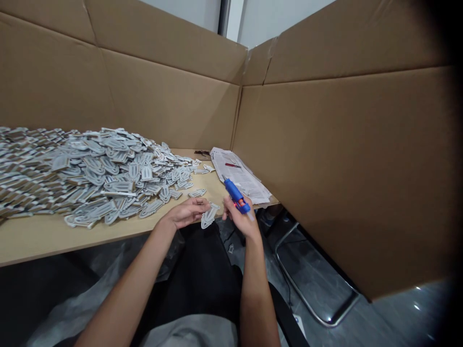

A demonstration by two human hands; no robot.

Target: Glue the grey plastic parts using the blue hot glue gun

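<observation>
A small flat grey piece with cut-out slots (208, 218) is pinched in my left hand (190, 212), just off the table's front edge. My right hand (239, 217) is wrapped around a blue glue gun (236, 194), its nozzle tilted up and away to the left. A clear glue stick pokes out of the gun's rear end. The two hands are close together but apart. A large heap of similar grey pieces (119, 168) spreads over the table to the left, and a single grey piece (197, 193) lies just beyond my left hand.
Printed paper sheets (246, 180) lie at the table's right end with a red pen (232, 165) on top. Tall cardboard walls (173, 91) stand behind and to the right. A metal chair frame (307, 303) is on the floor at right. The wooden table's edge (90, 241) runs along the front.
</observation>
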